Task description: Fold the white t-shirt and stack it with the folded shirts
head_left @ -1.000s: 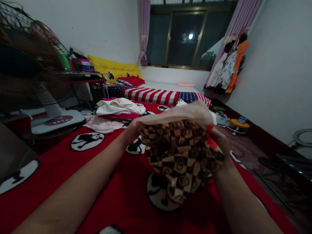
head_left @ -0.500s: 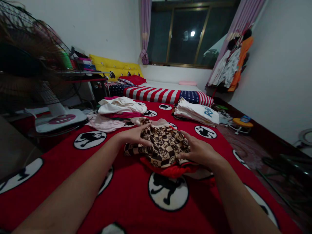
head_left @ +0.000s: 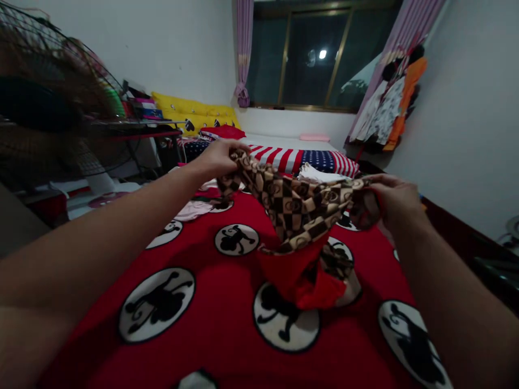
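A brown-and-tan checked garment (head_left: pixel 290 202) with a red part (head_left: pixel 300 273) hangs between my two hands, lifted over the bed. My left hand (head_left: pixel 227 156) pinches its upper left edge. At the upper right my right hand (head_left: pixel 391 197) has its fingers closed on the other side of the cloth. Between the hands the fabric sags in folds, and its lower red end droops close to the blanket. The exact kind of garment cannot be made out. Below it spreads a red blanket (head_left: pixel 211 297) with black monkey figures in white ovals.
Behind my left forearm lie pale and pink clothes (head_left: pixel 197 209). A white folded stack (head_left: pixel 320 174) sits beyond the held cloth. An electric fan (head_left: pixel 36 102) stands at the left. A second bed (head_left: pixel 279 156) is under the window, and clothes hang (head_left: pixel 385 111) at the right.
Both hands have risen off the bed and moved apart, lifting the checked garment and stretching its upper edge. Its red part now dangles below.
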Motion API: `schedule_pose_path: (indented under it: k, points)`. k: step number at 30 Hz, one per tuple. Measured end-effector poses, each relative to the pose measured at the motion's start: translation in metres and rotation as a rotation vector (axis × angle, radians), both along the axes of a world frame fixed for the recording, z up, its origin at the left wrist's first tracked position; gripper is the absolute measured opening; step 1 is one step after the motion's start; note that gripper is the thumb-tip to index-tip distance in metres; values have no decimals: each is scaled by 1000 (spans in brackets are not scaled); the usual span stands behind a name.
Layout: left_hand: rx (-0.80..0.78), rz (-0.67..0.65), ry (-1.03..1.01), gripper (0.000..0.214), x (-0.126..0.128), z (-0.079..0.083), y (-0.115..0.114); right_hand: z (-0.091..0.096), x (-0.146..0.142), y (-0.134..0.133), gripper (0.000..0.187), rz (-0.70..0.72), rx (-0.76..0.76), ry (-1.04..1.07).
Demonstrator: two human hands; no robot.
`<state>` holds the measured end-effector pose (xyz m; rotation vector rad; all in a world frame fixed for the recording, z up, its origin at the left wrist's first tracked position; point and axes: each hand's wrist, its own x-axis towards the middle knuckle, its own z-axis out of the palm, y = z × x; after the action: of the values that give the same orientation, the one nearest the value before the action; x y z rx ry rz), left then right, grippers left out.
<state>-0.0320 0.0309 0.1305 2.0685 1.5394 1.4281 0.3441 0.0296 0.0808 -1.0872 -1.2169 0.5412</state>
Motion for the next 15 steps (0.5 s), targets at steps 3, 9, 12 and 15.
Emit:
schedule_pose_path:
  k: [3, 9, 12, 15]
  points:
    - [160, 169, 156, 91, 0, -13, 34, -1, 7, 28, 59, -112, -100, -56]
    - [-31, 87, 336, 51, 4, -120, 14, -53, -20, -40, 41, 100, -44, -473]
    - [-142, -79, 414, 24, 18, -158, -9, -76, -54, -89, 51, 311, -43, -855]
    - [-157, -216, 447, 22, 39, -169, -24, -86, -85, -108, 69, 315, -85, -1236]
